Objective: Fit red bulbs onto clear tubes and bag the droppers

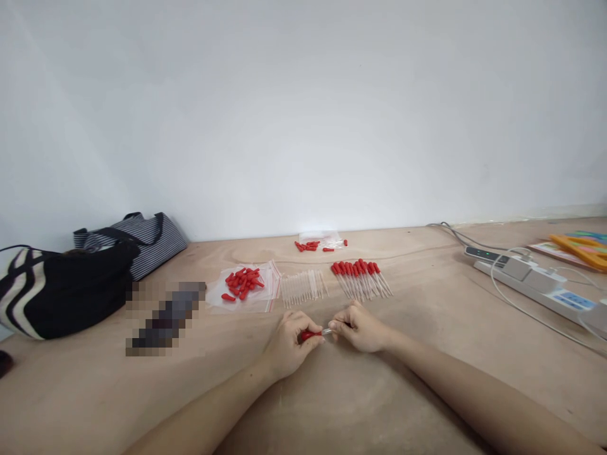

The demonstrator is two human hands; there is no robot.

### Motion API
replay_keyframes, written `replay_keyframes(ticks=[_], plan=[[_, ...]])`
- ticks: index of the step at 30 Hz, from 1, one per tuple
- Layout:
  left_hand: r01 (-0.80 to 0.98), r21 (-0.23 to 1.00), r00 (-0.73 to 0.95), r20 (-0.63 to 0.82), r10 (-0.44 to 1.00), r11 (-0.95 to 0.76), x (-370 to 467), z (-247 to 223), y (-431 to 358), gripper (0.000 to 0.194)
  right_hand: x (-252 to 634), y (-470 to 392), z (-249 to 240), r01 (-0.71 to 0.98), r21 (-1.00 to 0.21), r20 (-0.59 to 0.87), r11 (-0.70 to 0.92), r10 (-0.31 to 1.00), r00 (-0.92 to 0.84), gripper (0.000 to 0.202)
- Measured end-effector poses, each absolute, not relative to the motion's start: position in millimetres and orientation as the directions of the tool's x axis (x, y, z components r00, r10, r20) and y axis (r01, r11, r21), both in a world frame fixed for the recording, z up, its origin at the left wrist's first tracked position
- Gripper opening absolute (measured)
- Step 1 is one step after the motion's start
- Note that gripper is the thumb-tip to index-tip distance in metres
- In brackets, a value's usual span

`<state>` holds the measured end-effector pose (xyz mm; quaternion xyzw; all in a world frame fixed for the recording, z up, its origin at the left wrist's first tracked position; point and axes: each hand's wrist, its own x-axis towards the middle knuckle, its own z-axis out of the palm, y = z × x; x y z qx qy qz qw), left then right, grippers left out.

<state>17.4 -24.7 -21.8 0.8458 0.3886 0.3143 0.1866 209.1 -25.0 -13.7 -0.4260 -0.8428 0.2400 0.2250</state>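
A plain pale wall stands behind a brown tabletop. Take the clock with the hands at its centre and twelve toward the wall.

The left hand has its thumb and forefinger closed around a red bulb. The right hand has its fingertips closed on a clear tube, close to the bulb's narrow end. Bulb and tube lie in line at the centre; how far one sits inside the other is too small to tell.

Work here seems best done with a short, gentle grip close to the join: held farther back, so thin a tube could bend or snap. Keeping both pieces straight, with steady pressure and perhaps a slight twist, should spare the soft-looking bulb from folding.

Toward ten o'clock, loose red bulbs lie on clear plastic bags. Bare tubes lie side by side between eleven and twelve, and red-topped tubes fan out near one. More bulbs rest at twelve by the wall.

Farther off, a black bag and a striped bag sit between nine and ten, a blurred dark thing nearer in. A white power strip with cables is between two and three.
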Motion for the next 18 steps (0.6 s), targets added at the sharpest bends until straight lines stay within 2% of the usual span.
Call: replay_keyframes(ticks=[5,13,15,18], plan=[[0.545,0.548,0.567,0.316,0.761,-0.634,17.3,-14.2,-22.9,0.014,217.0,-21.7,-7.9,0.579,-0.637,0.142,0.509,0.816,-0.561,0.036],[0.587,0.52,0.497,0.374,0.783,-0.621,15.4,-13.8,-22.0,0.005,218.8,-23.4,-7.7,0.568,-0.608,0.209,0.556,0.801,-0.561,0.028],[0.596,0.516,0.49,0.373,0.788,-0.615,15.6,-14.5,-21.9,0.005,218.8,-26.0,-5.9,0.571,-0.576,0.219,0.585,0.783,-0.582,0.025],[0.613,0.498,0.504,0.352,0.788,-0.614,14.9,-13.8,-21.3,0.008,219.5,-28.2,-3.7,0.609,-0.445,0.287,0.656,0.749,-0.597,0.02]])
